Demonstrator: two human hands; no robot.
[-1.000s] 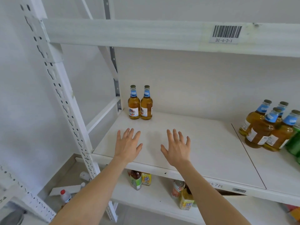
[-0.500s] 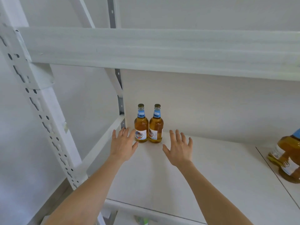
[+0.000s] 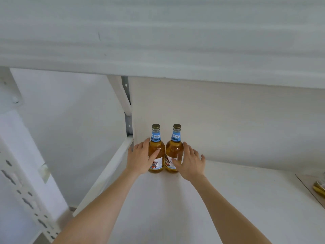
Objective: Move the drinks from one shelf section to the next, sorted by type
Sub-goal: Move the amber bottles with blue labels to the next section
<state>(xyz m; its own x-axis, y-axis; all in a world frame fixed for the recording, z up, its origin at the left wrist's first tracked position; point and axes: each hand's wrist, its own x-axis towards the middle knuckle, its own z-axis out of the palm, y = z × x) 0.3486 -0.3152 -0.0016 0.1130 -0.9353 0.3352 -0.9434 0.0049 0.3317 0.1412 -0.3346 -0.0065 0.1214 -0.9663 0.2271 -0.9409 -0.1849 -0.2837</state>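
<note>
Head view.
- Two beer bottles upright, side by side on shelf (image 3: pixel 175 208), just right of rear post (image 3: pixel 129 126).
- Left hand (image 3: pixel 140 159) spread beside left bottle (image 3: pixel 157 148), thumb laid across its front.
- Right hand (image 3: pixel 191 162) spread, thumb laid on label of right bottle (image 3: pixel 174 150).
- Lower bottle sides covered by hands.
- Upper shelf (image 3: pixel 158 41) seen overhead, blurred.
- Far right of post, third bottle (image 3: pixel 319 188) cut off by frame edge.

In the centre of the frame, the left bottle (image 3: pixel 156 138) and the right bottle (image 3: pixel 174 150) stand side by side at the back left corner of the shelf board (image 3: pixel 228 199). The left hand (image 3: pixel 140 160) touches the left bottle's outer side, and the right hand (image 3: pixel 191 162) the right bottle's. The upper shelf (image 3: pixel 158 41) spans the top.
</note>
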